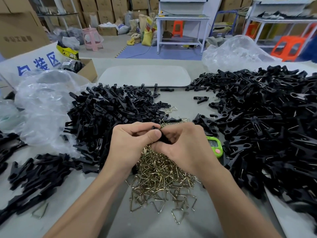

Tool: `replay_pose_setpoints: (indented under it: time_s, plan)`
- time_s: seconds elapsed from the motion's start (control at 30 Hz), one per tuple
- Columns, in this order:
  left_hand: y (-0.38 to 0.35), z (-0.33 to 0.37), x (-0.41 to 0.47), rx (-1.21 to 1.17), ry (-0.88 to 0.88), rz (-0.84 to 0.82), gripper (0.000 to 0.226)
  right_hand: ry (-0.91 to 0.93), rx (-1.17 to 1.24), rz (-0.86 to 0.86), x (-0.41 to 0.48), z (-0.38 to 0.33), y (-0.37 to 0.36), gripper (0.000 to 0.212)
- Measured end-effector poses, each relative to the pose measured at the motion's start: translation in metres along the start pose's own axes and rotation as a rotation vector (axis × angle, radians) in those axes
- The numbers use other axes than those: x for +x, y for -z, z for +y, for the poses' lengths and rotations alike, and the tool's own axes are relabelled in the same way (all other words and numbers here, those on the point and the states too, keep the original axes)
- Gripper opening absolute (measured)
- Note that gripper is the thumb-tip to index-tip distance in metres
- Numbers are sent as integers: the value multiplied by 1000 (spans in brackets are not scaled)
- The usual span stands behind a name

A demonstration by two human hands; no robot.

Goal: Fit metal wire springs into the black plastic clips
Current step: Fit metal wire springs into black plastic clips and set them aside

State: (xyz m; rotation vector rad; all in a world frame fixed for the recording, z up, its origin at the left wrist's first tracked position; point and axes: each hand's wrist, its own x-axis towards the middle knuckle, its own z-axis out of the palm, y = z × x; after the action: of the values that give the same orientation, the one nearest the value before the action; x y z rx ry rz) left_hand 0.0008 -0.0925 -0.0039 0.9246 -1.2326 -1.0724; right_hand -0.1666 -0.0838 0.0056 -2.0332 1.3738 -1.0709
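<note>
Grip, left hand (130, 146): fingers curled and thumb pressed down on a black clip (163, 137), holding it from the left.
Grip, right hand (183, 148): fingers curled round the same clip from the right; the two hands touch at the fingertips.
Held clip: raised between both hands above the far part of the spring heap. Fingers cover most of it, so it cannot be told whether a spring sits in it.
Wire springs (163, 182): a heap of brass-coloured triangular wire pieces on the desk (154, 225), directly under the hands and spreading toward the viewer between the forearms. A single spring (40, 211) lies apart at lower left.
Left heap (109, 114): loose black plastic clip parts, touching the left edge of the springs.
Near-left heap (34, 172): more black parts at the desk's left edge.
Right heap (267, 121): a large mound of black clips with wire ends showing among them.
Timer (215, 146): green, with a pink button, just beside the right hand and against the right heap.
Plastic bags: a crumpled clear one (42, 107) left of the left heap, another (236, 52) at far right.
Pale board (145, 76): rounded corners, at the far middle of the desk.
Cardboard box (87, 69): open, far left, beside the board.
Background: stacked cartons, white benches, a pink stool (91, 38) and an orange stool (288, 47).
</note>
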Motion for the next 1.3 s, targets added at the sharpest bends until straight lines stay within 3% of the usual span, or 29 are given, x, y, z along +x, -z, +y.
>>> replay_pose_setpoints:
  time_s: [0.13,0.27,0.37,0.47,0.63,0.8,0.9,1.0,1.13,1.2,1.3]
  plan:
    - [-2,2,-2,4,49,7,21,-36,57,103,-1,0,-5,3]
    - [0,3,0,242,20,38,23,68,-300,235,0,0,-10,3]
    - [-2,4,-6,506,-67,-20,24,124,-426,291,-1,-1,-10,17]
    - [-2,1,-6,521,-59,2,25,140,-411,271,-1,-1,-10,21]
    - [7,-1,3,356,-24,26,32,-60,-61,153,6,3,4,30]
    - [9,-4,4,315,-12,-45,47,-91,-82,136,2,6,6,32]
    - [9,-5,1,473,-65,-62,59,-40,-114,187,2,7,2,38]
    - [7,-4,-1,640,-124,-64,57,15,-168,200,3,8,0,41]
    - [9,-5,-1,745,-166,62,57,-155,-50,242,5,13,-1,41]
    - [16,-9,3,722,-151,138,47,-237,-154,231,9,20,1,39]
    - [24,-15,9,634,-113,170,34,-323,-497,-46,11,24,1,39]
